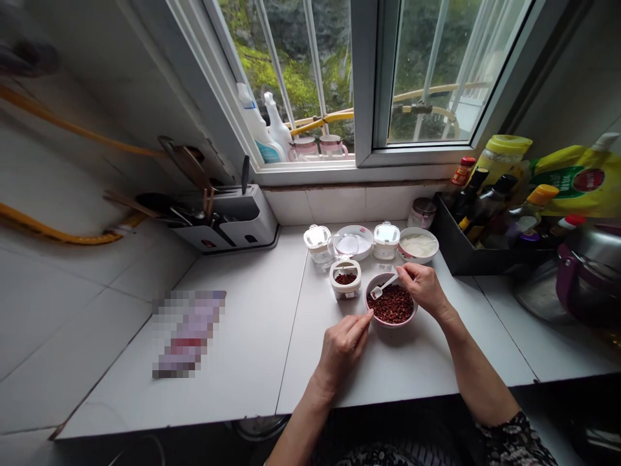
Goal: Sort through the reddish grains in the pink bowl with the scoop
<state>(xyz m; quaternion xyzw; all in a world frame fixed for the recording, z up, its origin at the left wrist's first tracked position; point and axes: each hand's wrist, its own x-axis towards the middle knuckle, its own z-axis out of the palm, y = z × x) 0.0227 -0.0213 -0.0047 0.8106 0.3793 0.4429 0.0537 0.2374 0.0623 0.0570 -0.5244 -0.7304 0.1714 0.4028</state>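
Note:
A bowl point(370, 312) with a pinkish rim holds dark red dried grains that look like Sichuan peppercorns point(394, 307). My right hand point(423, 288) is closed on the handle of a small white spoon point(383, 287), whose scoop lies over the left part of the grains. At the bowl's lower left rim, the pinched fingers of my left hand point(345, 342) grip the edge. Just left of the bowl stands a small clear jar point(345, 291) with a white rim, open at the top, with some of the same red grains inside.
Behind are two white-lidded jars point(317, 243) point(387, 241), a bowl of white powder point(354, 242) and a bowl of whitish grains point(418, 245). A black box of bottles point(460, 249) and a metal pot point(543, 291) stand right. A utensil holder point(247, 220) and a blurred packet point(194, 333) are left.

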